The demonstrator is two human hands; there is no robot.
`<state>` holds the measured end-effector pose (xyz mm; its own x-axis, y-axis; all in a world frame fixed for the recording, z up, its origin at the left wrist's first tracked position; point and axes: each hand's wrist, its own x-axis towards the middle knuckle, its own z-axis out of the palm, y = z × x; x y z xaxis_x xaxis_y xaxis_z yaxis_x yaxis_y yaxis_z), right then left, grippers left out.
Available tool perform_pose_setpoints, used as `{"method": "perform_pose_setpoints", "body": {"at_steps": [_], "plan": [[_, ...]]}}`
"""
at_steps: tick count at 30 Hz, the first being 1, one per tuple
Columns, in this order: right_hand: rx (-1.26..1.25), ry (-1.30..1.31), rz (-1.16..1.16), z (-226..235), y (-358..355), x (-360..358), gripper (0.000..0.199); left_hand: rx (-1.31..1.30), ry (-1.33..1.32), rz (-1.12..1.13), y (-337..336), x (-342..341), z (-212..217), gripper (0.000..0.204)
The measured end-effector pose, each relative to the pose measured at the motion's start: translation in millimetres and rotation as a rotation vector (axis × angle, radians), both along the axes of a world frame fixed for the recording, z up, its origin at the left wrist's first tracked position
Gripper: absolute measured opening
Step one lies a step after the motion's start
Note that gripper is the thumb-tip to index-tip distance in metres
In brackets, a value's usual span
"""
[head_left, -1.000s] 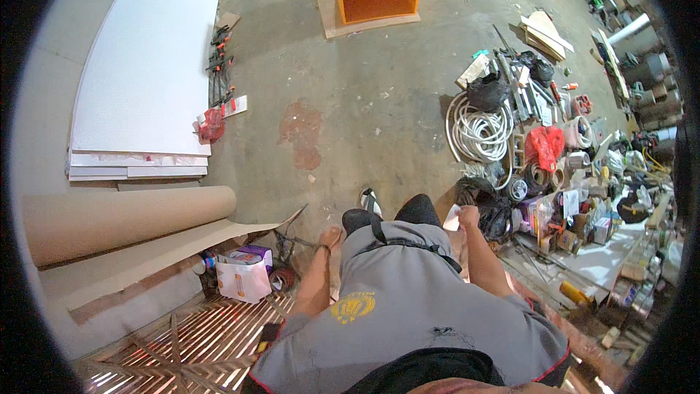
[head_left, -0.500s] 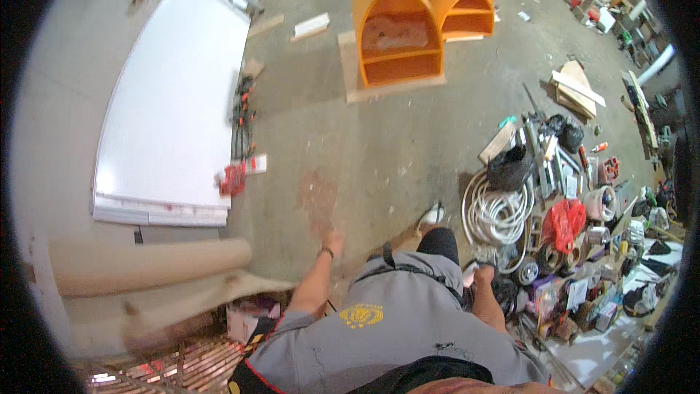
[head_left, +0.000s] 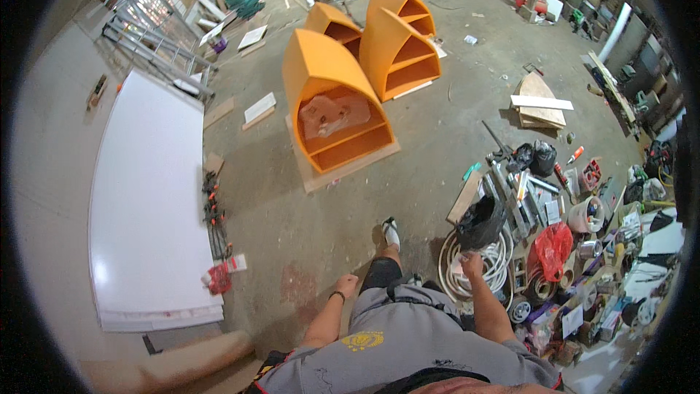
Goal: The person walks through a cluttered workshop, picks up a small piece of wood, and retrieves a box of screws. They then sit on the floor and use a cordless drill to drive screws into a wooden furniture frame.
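Head view: left hand (head_left: 346, 285) has grip curled narrow; right hand (head_left: 472, 263) overlaps the white hose coil (head_left: 501, 263) on the floor (head_left: 423, 168), its grip too small to tell; nearest orange shelf unit (head_left: 319, 67) farther ahead.

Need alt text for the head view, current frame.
A person in a gray shirt, left hand beside a leg, right hand in front of coiled white tubing, its grip unclear. Ahead on the workshop floor stand orange arched shelf units; stacked white panels are at left, a red bag amid clutter at right.
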<state>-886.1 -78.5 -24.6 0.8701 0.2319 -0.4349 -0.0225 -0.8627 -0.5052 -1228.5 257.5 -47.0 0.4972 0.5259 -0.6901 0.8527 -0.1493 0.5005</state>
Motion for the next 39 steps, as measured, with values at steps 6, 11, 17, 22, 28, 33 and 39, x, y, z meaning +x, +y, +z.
{"method": "perform_pose_setpoints", "body": {"at_steps": [6, 11, 17, 22, 28, 33, 39], "plan": [[0.014, -0.041, -0.040, -18.0, 56.7, 85.2, 0.029, 0.101, -0.091, 0.013, 95.1, 107.6, -67.4, 0.038], [-0.155, -0.009, -0.352, -9.0, 54.6, 133.7, 0.029, -0.274, 0.243, -0.001, 174.4, 264.2, -48.7, 0.042], [0.045, 0.095, -0.599, -7.7, 109.1, 218.4, 0.026, -0.044, 0.063, -0.237, 313.8, 433.7, -52.0, 0.049], [-0.066, -0.009, -0.626, -14.6, 152.8, 302.1, 0.029, 0.200, 0.073, -0.452, 361.7, 628.4, -0.1, 0.045], [-0.101, 0.254, -0.621, -18.1, 192.2, 452.4, 0.029, 0.041, 0.011, -0.246, 376.3, 752.4, -32.6, 0.038], [0.037, 0.414, -0.852, -112.4, 121.0, 581.6, 0.023, -0.031, 0.155, -0.589, 312.1, 851.6, -25.6, 0.047], [-0.050, 0.080, -0.412, -1.9, 193.0, 830.8, 0.025, 0.111, 0.098, -0.731, 342.8, 1008.3, -42.0, 0.045]]}}
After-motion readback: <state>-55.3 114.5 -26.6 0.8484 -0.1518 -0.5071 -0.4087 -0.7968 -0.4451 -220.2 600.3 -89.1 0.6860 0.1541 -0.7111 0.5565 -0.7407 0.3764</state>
